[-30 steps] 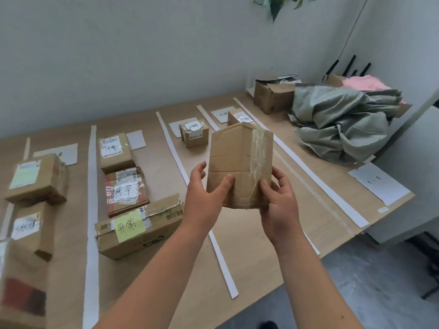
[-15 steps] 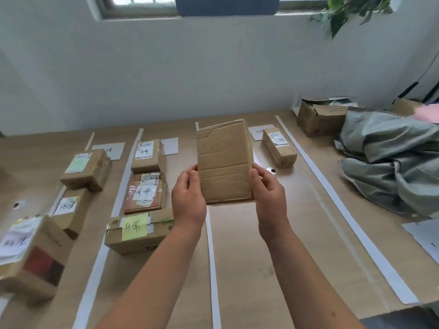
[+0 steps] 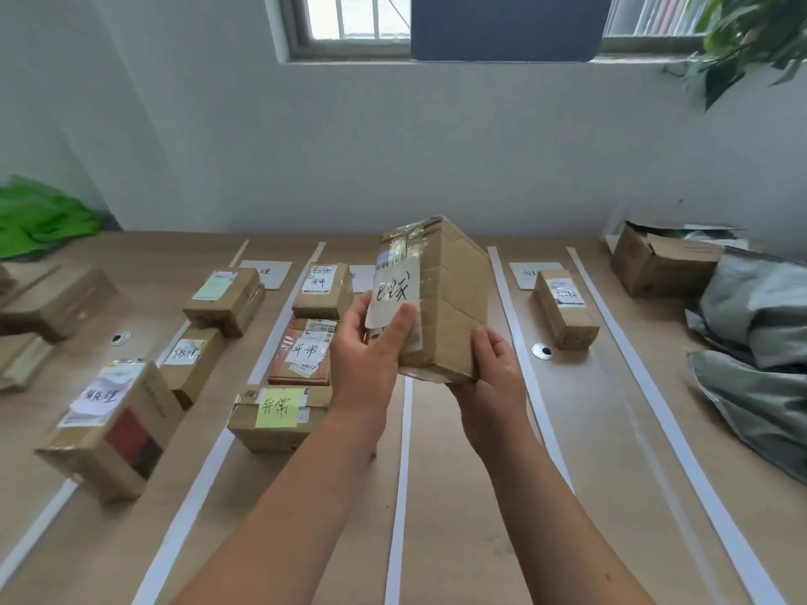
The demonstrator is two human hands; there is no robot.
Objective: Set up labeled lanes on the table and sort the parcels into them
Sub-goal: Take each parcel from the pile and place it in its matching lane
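Parcel [image 3: 454, 299] partly hides a lane card [image 3: 361, 277] behind it. Left hand [image 3: 364, 347] covers lower part of its white label [image 3: 395, 292]. Grey bags [image 3: 760, 342] cut by right edge. Far-right card [image 3: 526, 272]: writing unreadable.

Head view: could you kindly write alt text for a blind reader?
Left hand and right hand hold a cardboard parcel with a handwritten white label above a wooden table split by white strips into lanes holding labelled boxes.

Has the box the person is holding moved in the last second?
Yes. The held box has turned, so its handwritten label now faces the camera. It stays to the right of the yellow-noted parcel.
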